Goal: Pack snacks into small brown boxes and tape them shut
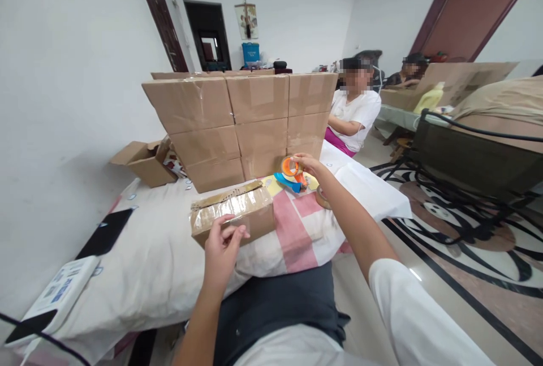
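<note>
Behind the left fingers [240, 235], a carton [240, 206] sits part-hidden.

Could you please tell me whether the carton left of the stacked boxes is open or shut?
The carton is open: a flap stands out to the left, and one can see inside.

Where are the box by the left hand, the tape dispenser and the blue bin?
Box [241, 202]: head view, on its taped top.
Tape dispenser [290, 183]: head view, on its blue part.
Blue bin [250, 55]: head view, on its front side.
</note>
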Demonstrator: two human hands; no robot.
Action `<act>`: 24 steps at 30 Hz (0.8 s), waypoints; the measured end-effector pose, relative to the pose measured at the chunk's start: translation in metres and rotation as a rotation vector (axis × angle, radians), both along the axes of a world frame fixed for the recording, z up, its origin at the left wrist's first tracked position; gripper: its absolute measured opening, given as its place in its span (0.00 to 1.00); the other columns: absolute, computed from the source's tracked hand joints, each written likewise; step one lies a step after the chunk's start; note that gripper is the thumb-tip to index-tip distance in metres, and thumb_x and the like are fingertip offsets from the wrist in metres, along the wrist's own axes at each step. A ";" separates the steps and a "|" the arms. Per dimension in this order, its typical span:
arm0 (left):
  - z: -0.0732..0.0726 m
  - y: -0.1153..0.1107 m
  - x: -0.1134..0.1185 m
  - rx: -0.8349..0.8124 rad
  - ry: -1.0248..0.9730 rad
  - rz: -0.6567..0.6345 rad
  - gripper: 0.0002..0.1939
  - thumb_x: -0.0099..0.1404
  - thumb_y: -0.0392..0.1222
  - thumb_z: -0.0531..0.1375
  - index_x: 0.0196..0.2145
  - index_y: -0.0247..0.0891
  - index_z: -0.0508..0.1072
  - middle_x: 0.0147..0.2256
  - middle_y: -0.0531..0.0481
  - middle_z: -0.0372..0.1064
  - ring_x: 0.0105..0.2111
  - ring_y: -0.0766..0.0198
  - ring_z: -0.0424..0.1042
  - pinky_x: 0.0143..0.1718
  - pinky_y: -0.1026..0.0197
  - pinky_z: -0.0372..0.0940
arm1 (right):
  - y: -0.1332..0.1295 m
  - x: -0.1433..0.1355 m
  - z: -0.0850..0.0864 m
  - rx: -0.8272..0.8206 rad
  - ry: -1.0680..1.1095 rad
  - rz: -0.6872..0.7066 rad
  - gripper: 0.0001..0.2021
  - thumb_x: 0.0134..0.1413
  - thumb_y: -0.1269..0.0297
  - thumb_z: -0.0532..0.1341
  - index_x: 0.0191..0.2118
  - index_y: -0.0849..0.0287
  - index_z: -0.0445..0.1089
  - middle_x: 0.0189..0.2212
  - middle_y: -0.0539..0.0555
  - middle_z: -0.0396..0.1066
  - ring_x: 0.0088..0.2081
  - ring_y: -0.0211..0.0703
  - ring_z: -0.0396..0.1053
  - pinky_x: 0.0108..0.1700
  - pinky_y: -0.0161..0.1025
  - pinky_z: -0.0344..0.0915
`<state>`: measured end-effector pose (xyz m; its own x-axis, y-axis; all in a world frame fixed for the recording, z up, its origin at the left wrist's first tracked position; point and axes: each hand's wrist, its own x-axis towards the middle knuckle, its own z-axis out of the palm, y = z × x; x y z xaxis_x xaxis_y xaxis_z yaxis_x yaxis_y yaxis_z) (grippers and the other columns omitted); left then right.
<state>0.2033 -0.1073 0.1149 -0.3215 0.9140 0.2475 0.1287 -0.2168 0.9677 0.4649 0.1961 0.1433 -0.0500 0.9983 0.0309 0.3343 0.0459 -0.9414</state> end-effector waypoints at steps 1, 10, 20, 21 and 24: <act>0.000 0.000 0.000 -0.005 0.004 -0.002 0.20 0.64 0.52 0.64 0.47 0.41 0.65 0.26 0.53 0.76 0.19 0.69 0.63 0.23 0.67 0.59 | 0.001 -0.002 -0.001 0.001 -0.021 -0.021 0.17 0.50 0.60 0.70 0.44 0.61 0.71 0.36 0.56 0.77 0.33 0.41 0.74 0.33 0.34 0.72; 0.006 0.000 0.005 -0.017 -0.027 0.007 0.25 0.60 0.57 0.66 0.46 0.41 0.65 0.25 0.54 0.75 0.18 0.68 0.62 0.22 0.66 0.60 | 0.009 -0.023 -0.018 0.055 -0.288 -0.179 0.20 0.45 0.62 0.70 0.44 0.58 0.67 0.39 0.54 0.75 0.41 0.46 0.73 0.38 0.36 0.68; 0.002 0.000 0.005 0.024 -0.038 0.005 0.25 0.60 0.58 0.65 0.47 0.40 0.65 0.25 0.53 0.75 0.17 0.68 0.61 0.19 0.66 0.58 | -0.006 -0.037 -0.016 0.121 -0.381 -0.203 0.16 0.39 0.72 0.69 0.37 0.58 0.66 0.40 0.60 0.74 0.48 0.55 0.72 0.45 0.42 0.66; 0.004 0.001 0.006 0.043 -0.040 0.002 0.24 0.61 0.58 0.64 0.47 0.41 0.64 0.25 0.53 0.75 0.16 0.69 0.61 0.19 0.66 0.58 | -0.008 -0.034 -0.015 0.144 -0.356 -0.192 0.16 0.40 0.72 0.68 0.38 0.58 0.66 0.40 0.60 0.74 0.48 0.55 0.72 0.46 0.42 0.66; 0.026 0.009 0.013 0.120 -0.038 -0.041 0.19 0.67 0.55 0.59 0.48 0.42 0.62 0.28 0.53 0.74 0.16 0.70 0.62 0.20 0.66 0.60 | -0.017 -0.022 -0.008 0.222 -0.242 -0.142 0.18 0.46 0.67 0.66 0.45 0.58 0.65 0.43 0.58 0.73 0.48 0.51 0.71 0.48 0.43 0.67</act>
